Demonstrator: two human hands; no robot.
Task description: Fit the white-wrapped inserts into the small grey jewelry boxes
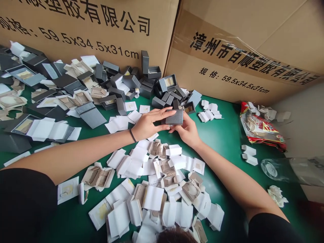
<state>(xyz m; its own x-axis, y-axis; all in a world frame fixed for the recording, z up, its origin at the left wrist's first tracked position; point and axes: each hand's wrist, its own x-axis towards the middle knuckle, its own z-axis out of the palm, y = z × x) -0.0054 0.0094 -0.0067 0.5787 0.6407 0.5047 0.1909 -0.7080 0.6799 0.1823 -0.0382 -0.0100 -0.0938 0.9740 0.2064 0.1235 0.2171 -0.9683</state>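
Note:
A small dark grey box [174, 117], its lid closed, is held level between both hands over the green table. My left hand [149, 122] grips its left side with the fingers along the top edge and the thumb below. My right hand [188, 130] wraps round the right side and underside; some of its fingers are hidden behind the box. Right behind the hands lies a pile of similar dark boxes [145, 88], several standing open. White folded paper inserts [153, 197] are heaped on the near side, some torn to brown card.
Two large cardboard cartons [106, 50] wall off the back. More grey boxes and torn inserts [98, 92] cover the left. To the right are a red snack bag [263, 128], a clear plastic bottle [291, 170], a crumpled tissue [277, 195] and a few white paper pieces [249, 154].

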